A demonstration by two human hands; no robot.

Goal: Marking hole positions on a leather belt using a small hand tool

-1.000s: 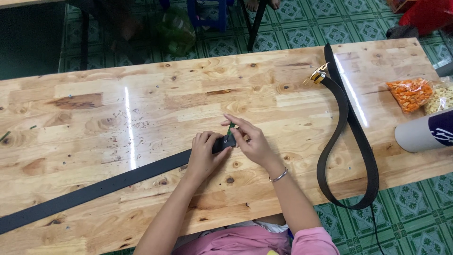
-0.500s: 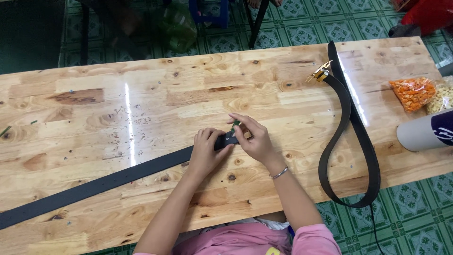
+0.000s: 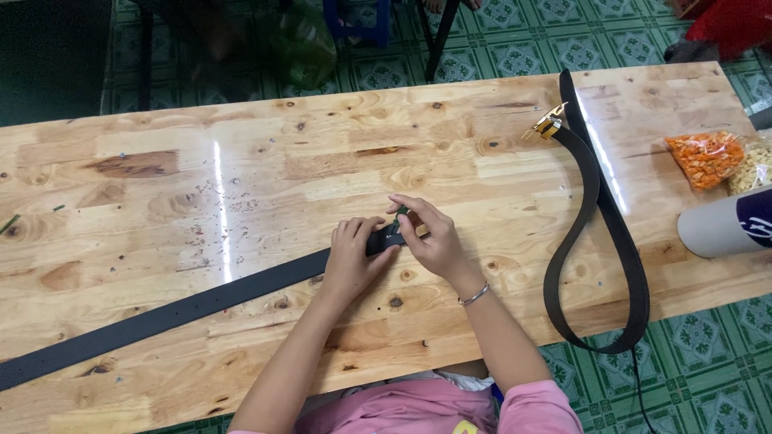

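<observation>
Pinching one end of a long flat black leather belt (image 3: 185, 309) on a glossy knotty pine table (image 3: 265, 173): left hand (image 3: 352, 259), right hand (image 3: 426, 235). Looped at right, second black belt with gold buckle (image 3: 599, 233).

Two black belts on the bench (image 3: 241, 137) right now: one long strap (image 3: 177, 309) running off to the left, one looped belt (image 3: 599, 233) on the right with a single gold buckle (image 3: 547, 124). Two snack bags at the right edge, one orange (image 3: 706, 157), one pale (image 3: 752, 165). One grey tube (image 3: 720, 229) beside them. Two hands, left hand (image 3: 350, 265) and right hand (image 3: 430, 237), and one bracelet (image 3: 474, 296).
</observation>
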